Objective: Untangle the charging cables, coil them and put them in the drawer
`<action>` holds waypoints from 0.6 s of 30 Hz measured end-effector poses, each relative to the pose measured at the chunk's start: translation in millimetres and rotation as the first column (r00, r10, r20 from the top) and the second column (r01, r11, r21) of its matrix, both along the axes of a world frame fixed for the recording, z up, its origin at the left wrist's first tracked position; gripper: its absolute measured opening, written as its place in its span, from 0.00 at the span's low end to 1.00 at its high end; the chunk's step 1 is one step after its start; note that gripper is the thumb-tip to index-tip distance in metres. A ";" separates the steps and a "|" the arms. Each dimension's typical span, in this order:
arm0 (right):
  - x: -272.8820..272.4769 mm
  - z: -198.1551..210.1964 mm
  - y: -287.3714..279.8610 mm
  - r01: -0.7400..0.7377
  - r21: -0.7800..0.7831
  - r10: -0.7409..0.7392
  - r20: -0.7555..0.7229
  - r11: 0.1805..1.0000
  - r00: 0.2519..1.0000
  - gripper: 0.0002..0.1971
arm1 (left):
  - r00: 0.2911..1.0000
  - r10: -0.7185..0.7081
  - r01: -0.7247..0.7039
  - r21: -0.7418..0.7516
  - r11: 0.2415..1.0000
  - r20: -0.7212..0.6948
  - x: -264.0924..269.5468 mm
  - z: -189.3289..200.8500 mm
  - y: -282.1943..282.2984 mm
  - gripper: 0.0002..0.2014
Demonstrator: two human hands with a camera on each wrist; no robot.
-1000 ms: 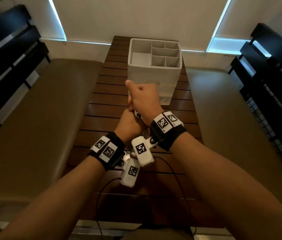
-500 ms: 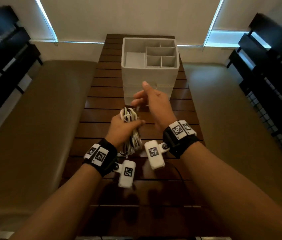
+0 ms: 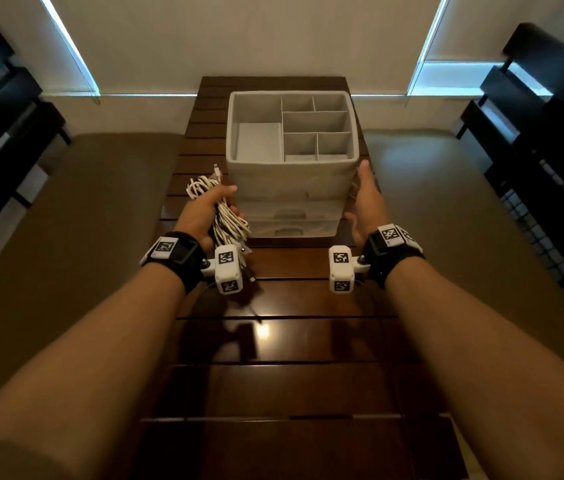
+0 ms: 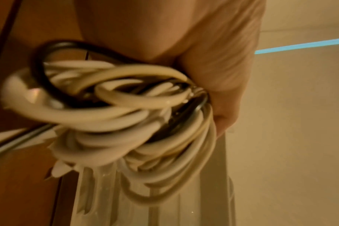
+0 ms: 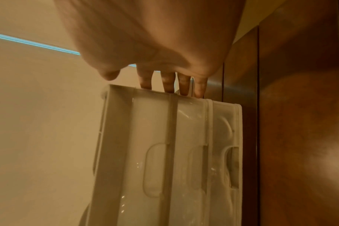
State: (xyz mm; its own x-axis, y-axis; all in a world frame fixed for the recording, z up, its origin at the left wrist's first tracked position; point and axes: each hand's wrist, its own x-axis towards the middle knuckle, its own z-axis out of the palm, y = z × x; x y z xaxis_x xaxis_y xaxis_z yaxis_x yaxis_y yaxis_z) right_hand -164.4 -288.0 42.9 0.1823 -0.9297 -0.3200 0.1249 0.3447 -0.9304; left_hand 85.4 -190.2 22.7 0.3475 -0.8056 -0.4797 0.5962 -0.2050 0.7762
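Observation:
A white plastic drawer unit (image 3: 291,188) with a divided top tray stands on the slatted wooden table (image 3: 291,341); its drawers look closed. My left hand (image 3: 204,213) grips a bundle of coiled white charging cables (image 3: 228,223), with a dark cable among them, just left of the unit. In the left wrist view the fingers (image 4: 219,76) curl round the cables (image 4: 126,114). My right hand (image 3: 363,199) is open, its straight fingers against the unit's right side. The right wrist view shows those fingers (image 5: 172,84) behind the unit's edge (image 5: 164,152).
Tan cushioned benches (image 3: 66,237) flank the narrow table on both sides. Dark slatted furniture (image 3: 550,150) stands at the far left and right. A wall with blinds (image 3: 256,36) closes the far end. Thin black wires run from the wrist cameras (image 3: 341,268).
My hands were together over the cable bundle; they have come apart. The left now holds the bundle alone beside the unit, and the right has moved to the unit's right side.

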 end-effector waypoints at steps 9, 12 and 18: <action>-6.5 -7.9 10.2 -0.044 -0.004 0.044 -0.036 0.999 0.998 0.31 | 0.985 -0.038 0.042 -0.024 0.999 0.166 -8.3 -23.4 6.8 0.39; -16.8 -13.8 33.5 -0.022 -0.026 0.020 -0.049 0.999 0.999 0.29 | 0.985 -0.010 0.026 -0.090 0.996 0.171 -20.1 -26.0 33.1 0.36; -43.2 -28.7 93.1 0.014 -0.065 -0.016 -0.043 0.998 0.999 0.31 | 0.990 0.029 -0.011 -0.133 0.991 0.140 -51.4 -29.5 102.2 0.29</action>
State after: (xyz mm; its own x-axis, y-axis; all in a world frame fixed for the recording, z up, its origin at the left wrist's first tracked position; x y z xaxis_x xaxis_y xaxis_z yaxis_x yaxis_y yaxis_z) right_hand -207.5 -194.9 14.2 0.1554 -0.9513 -0.2664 0.0884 0.2819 -0.9553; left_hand 34.0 -87.9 -6.8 0.4208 -0.8507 -0.3150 0.4818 -0.0847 0.8722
